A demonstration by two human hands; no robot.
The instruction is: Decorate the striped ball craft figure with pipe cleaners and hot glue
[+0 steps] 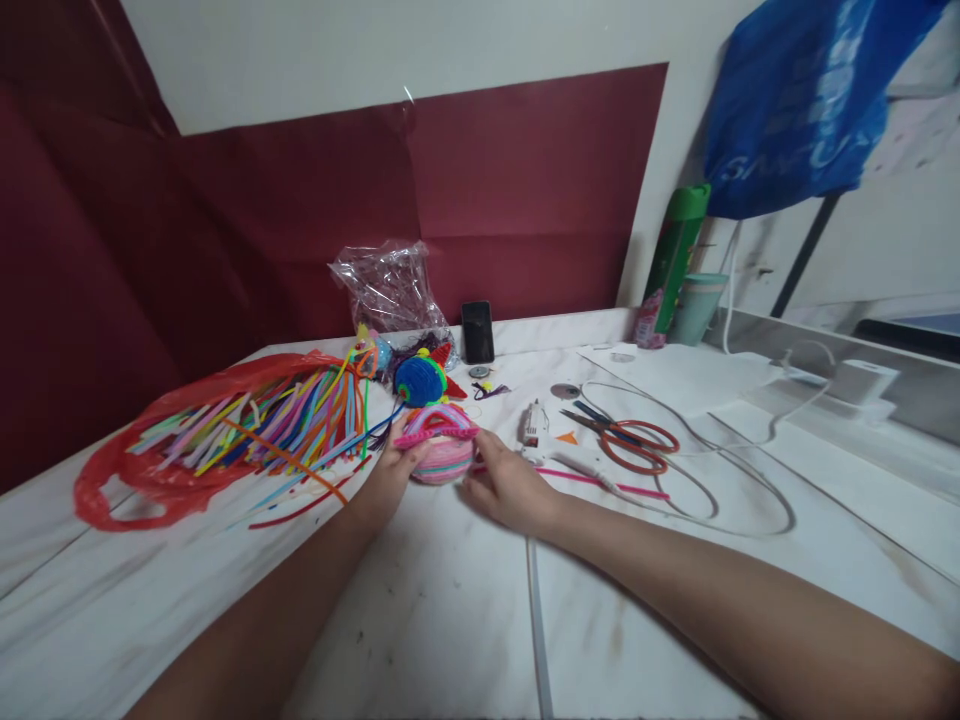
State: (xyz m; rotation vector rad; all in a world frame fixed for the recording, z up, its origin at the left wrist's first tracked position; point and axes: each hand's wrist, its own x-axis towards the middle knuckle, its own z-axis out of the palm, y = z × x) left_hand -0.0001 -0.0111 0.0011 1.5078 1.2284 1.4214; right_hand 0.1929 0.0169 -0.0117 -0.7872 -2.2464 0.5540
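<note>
A small pink pipe-cleaner basket with multicoloured stripes sits on the white marble table. My left hand grips its left side, and my right hand holds its right side. A pink pipe cleaner trails from the basket to the right, past my right hand. A blue and green yarn ball figure lies just behind the basket.
A red plastic bag of coloured pipe cleaners lies at left. A glue gun, red-handled scissors and a white cable lie at right. A phone, crinkled clear bag, green bottle and cup stand behind.
</note>
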